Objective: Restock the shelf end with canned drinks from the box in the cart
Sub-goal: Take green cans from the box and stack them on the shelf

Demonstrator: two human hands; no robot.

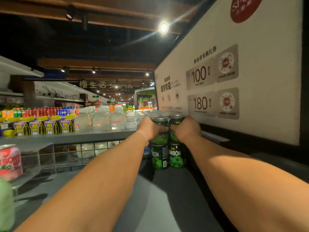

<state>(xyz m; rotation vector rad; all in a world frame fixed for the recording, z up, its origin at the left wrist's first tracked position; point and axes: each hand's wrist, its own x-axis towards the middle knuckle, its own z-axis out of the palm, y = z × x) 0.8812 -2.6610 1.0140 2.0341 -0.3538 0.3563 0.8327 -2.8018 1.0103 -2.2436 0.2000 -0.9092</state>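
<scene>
Green cans [160, 156] already stand at the shelf's [175, 190] back edge, and the left hand [150, 129] and right hand [186, 129] each grip another on top, so more stacking is likely left.

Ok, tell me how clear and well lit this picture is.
Head view: dim store, a ceiling lamp flares with streaks; the green cans under both hands are fairly sharp; the pink can at the left edge is blurred; wide-angle bends the sign.

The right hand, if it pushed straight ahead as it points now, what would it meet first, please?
Probably the white poster board close behind; the right hand grips a green can stacked on another can. Depth is unclear.
</scene>
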